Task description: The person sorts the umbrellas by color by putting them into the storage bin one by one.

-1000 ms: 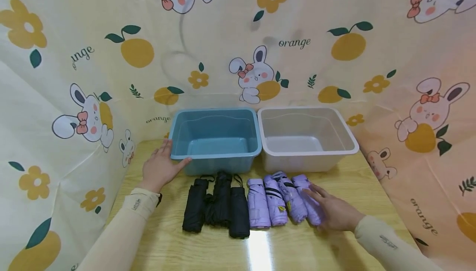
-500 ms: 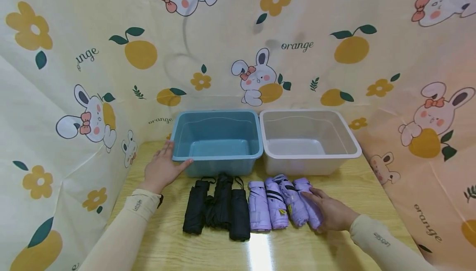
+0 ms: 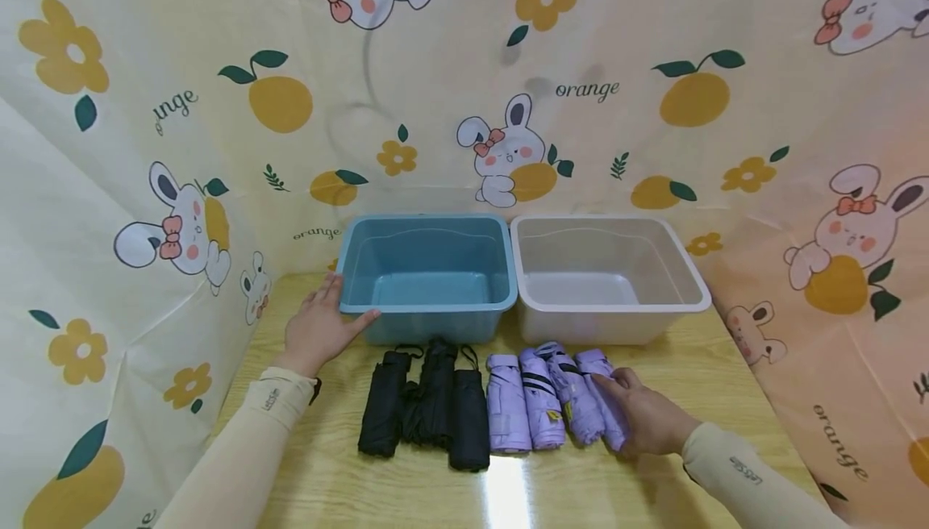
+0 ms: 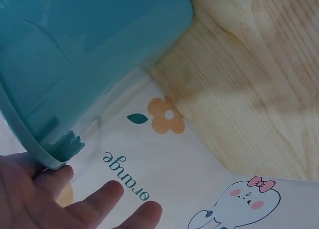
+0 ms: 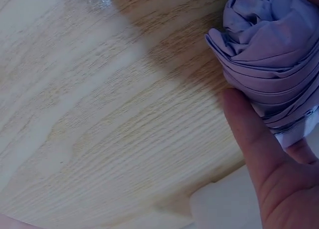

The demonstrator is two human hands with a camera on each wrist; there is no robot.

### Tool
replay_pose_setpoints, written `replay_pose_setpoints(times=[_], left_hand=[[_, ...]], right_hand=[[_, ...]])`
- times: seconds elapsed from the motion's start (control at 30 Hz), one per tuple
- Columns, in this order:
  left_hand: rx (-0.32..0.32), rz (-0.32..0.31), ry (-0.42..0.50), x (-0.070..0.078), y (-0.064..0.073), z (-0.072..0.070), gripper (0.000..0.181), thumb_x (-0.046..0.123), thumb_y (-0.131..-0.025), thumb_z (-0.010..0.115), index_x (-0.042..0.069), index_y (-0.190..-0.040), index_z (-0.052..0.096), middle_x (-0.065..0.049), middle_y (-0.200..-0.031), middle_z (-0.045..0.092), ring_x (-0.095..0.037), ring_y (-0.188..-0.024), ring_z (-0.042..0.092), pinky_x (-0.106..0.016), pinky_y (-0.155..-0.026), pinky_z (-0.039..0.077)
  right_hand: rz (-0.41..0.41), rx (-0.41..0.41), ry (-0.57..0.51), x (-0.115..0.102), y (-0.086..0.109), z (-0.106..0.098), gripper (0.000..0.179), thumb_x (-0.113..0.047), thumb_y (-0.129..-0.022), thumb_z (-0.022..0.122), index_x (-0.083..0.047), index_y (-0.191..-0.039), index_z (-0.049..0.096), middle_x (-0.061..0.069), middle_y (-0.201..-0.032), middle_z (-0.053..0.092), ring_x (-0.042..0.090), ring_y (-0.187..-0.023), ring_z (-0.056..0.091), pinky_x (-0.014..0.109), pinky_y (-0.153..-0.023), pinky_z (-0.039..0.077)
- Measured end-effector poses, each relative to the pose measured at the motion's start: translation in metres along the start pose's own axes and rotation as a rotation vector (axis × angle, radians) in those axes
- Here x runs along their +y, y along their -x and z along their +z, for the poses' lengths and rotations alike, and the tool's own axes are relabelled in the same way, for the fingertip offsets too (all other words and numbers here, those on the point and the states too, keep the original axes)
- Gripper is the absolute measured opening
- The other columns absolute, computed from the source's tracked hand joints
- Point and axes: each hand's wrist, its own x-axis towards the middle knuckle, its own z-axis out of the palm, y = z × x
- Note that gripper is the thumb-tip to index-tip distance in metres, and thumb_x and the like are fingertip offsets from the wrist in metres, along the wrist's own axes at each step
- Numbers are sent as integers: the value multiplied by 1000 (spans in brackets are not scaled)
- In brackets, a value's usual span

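My left hand [image 3: 317, 331] rests on the left side of a blue plastic bin [image 3: 428, 321], its fingers spread. In the left wrist view, the fingers [image 4: 102, 201] lie fairly straight beside the bin's rim [image 4: 25, 139]. My right hand [image 3: 651, 416] grips the rightmost purple folded umbrella [image 3: 604, 400], which lies on the table. In the right wrist view, the thumb [image 5: 251, 134] presses one side of that rolled purple umbrella [image 5: 271, 59]; the other fingers are mostly hidden behind it. More purple umbrellas [image 3: 510, 408] and three black folded umbrellas [image 3: 469, 420] lie in a row to its left.
A white bin [image 3: 610, 324] stands right of the blue one; both have nothing inside. The wooden table [image 3: 406, 497] ends at a patterned cloth [image 3: 406, 110] that rises at the back and both sides.
My right hand has moved slightly left and its fingers have closed around the rightmost purple umbrella. The left hand stays at the blue bin. The head view has shifted slightly.
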Motion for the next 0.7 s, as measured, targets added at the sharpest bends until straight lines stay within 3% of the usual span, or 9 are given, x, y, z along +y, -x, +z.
replay_pose_setpoints(times=[0.37,0.7], left_hand=[[-15,1,-10,0,0,6,114,85,-86,37,-2,-158,18,-22,-162,15,-57,-136,29,-65,-85,47],[-20,-7,-12,-2,-2,4,110,80,-88,42,0,-158,16,-20,-163,12,-57,-135,29,-64,-74,51]], right_hand=[[-26,52,-1,4,6,6,115,-16,-44,96,-1,-146,46,23,-125,42,22,-83,60,41,-74,56],[8,80,2,11,12,2,110,-15,-46,94,-3,-145,48,23,-127,42,24,-82,61,41,-71,55]])
